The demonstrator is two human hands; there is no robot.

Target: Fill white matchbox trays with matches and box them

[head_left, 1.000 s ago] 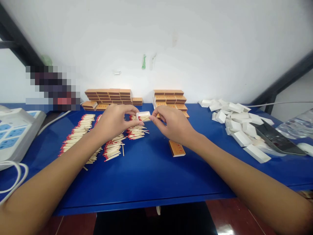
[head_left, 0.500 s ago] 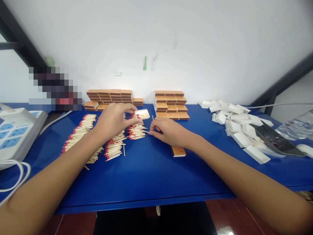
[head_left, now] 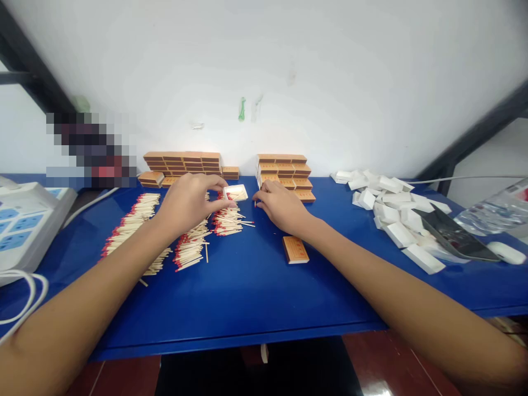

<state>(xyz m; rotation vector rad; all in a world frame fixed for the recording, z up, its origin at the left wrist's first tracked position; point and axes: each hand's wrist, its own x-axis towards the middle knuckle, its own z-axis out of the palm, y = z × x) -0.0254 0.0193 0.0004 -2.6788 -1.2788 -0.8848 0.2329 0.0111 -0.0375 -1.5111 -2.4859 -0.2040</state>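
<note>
My left hand (head_left: 187,202) pinches a small white matchbox tray (head_left: 235,192) with a few matches in it, held just above a loose heap of red-tipped matches (head_left: 229,221) on the blue table (head_left: 247,297). My right hand (head_left: 280,207) is closed to the tray's right, thumb and fingers pinched on a match or two whose red tip shows at the fingertips. An orange matchbox sleeve (head_left: 295,249) lies flat beside my right wrist.
Long rows of matches (head_left: 134,223) lie at the left. Two stacks of orange matchboxes (head_left: 187,163) (head_left: 284,171) stand against the wall. White empty trays (head_left: 391,206) are piled at the right by a phone (head_left: 457,236). A power strip (head_left: 25,225) sits far left.
My right hand dropped from the tray to the table beside the match heap, pinched up matches, and has risen back toward the tray. My left hand kept holding the tray, shifting slightly left.
</note>
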